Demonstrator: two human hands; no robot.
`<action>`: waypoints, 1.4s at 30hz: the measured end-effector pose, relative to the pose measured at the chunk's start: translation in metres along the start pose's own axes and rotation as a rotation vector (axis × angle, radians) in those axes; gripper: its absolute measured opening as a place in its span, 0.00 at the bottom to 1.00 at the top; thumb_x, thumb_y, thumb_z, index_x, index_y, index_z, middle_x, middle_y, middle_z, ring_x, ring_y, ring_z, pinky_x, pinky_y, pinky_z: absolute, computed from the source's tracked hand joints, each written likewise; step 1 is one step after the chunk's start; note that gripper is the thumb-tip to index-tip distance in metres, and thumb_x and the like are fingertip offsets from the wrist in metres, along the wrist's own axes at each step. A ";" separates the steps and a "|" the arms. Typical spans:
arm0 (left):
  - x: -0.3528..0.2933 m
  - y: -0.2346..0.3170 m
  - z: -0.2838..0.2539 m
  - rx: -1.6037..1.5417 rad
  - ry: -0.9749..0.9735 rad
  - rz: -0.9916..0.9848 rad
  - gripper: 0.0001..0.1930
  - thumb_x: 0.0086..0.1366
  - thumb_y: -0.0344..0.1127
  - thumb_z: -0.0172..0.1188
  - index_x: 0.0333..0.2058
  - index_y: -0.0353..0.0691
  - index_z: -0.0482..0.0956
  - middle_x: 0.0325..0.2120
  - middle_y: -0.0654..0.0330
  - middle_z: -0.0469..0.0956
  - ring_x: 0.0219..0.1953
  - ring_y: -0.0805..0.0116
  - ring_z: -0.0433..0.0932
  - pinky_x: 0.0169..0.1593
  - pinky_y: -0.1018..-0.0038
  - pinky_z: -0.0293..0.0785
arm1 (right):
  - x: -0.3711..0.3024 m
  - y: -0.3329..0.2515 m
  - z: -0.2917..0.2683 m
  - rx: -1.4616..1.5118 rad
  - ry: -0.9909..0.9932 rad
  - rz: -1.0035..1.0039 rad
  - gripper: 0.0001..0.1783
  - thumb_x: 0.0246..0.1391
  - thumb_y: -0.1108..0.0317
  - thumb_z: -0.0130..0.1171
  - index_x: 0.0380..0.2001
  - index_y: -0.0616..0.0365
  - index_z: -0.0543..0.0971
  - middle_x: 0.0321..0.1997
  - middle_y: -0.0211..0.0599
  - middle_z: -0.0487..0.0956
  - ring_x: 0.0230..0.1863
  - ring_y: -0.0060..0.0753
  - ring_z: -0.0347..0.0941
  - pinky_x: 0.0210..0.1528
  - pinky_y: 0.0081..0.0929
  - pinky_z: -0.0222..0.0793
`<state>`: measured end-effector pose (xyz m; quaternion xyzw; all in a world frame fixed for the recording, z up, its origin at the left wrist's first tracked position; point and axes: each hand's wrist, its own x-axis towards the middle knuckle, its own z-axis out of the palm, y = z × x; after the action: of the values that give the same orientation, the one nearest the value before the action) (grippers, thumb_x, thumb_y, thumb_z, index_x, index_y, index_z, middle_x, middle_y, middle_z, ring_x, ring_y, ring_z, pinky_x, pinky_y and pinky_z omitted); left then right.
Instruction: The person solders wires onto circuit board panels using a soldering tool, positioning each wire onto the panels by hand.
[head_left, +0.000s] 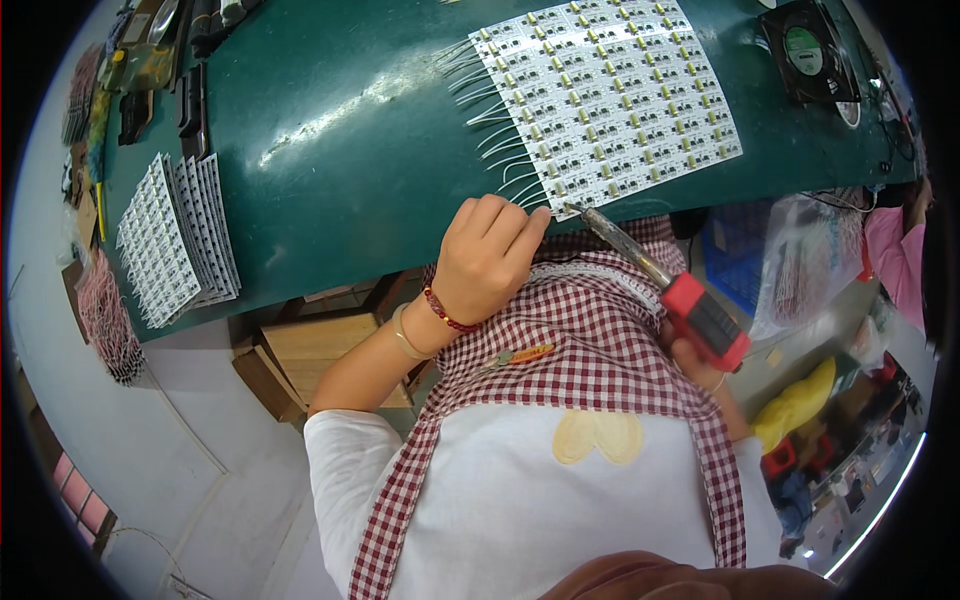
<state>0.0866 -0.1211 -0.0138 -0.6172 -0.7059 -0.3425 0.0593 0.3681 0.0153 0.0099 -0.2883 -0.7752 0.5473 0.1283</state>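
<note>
A white panel of small circuit boards (625,95) lies on the green table, and a row of thin white wires (490,115) sticks out from its left edge. My left hand (490,250) is closed at the panel's near left corner, its fingertips pinched on a wire end that is mostly hidden. In my right hand (690,358) is a soldering iron (640,255) with a red and black handle. The iron slants toward the left, and its tip is at that same corner, close to my left fingertips. My right fingers are partly hidden behind the handle.
Stacked white circuit panels (175,240) stand at the table's left edge, near a hanging bundle of reddish wires (108,320). A black fan (805,50) sits at the far right. Below the table are a cardboard box (325,345) and a clear bag of wires (805,265).
</note>
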 end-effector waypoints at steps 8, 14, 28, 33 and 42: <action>-0.002 0.001 0.005 0.005 0.003 0.026 0.15 0.41 0.20 0.62 0.33 0.34 0.81 0.21 0.63 0.67 0.25 0.65 0.68 0.27 0.71 0.62 | 0.004 -0.003 -0.001 0.021 -0.022 0.002 0.10 0.42 0.64 0.64 0.26 0.59 0.79 0.24 0.35 0.75 0.22 0.36 0.74 0.24 0.29 0.67; 0.000 0.007 0.001 0.035 -0.038 0.020 0.15 0.42 0.20 0.61 0.33 0.32 0.81 0.21 0.62 0.66 0.26 0.65 0.68 0.27 0.71 0.62 | 0.006 -0.004 0.002 -0.036 -0.025 -0.051 0.10 0.38 0.68 0.63 0.27 0.59 0.78 0.23 0.35 0.75 0.22 0.35 0.74 0.24 0.28 0.67; 0.000 0.010 -0.005 0.131 -0.077 -0.043 0.14 0.44 0.24 0.61 0.34 0.38 0.81 0.24 0.64 0.70 0.29 0.67 0.72 0.32 0.71 0.63 | -0.009 0.005 -0.004 0.240 0.079 0.150 0.21 0.51 0.55 0.63 0.39 0.64 0.77 0.22 0.33 0.75 0.21 0.27 0.71 0.26 0.23 0.67; -0.003 0.011 -0.015 0.162 0.004 -0.121 0.12 0.44 0.26 0.67 0.31 0.42 0.80 0.27 0.67 0.75 0.31 0.67 0.74 0.36 0.70 0.65 | 0.019 -0.011 -0.001 0.493 0.153 0.128 0.33 0.57 0.44 0.55 0.50 0.65 0.66 0.16 0.33 0.69 0.14 0.22 0.62 0.20 0.20 0.61; 0.058 -0.047 -0.040 0.229 0.119 -0.299 0.07 0.48 0.29 0.67 0.25 0.42 0.77 0.26 0.63 0.74 0.32 0.60 0.72 0.37 0.68 0.65 | 0.076 -0.022 -0.011 0.716 0.307 0.032 0.25 0.62 0.49 0.46 0.46 0.62 0.65 0.14 0.33 0.66 0.11 0.22 0.58 0.16 0.19 0.59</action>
<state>0.0166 -0.0951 0.0261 -0.4732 -0.8194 -0.3009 0.1191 0.3061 0.0632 0.0258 -0.3159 -0.5025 0.7355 0.3266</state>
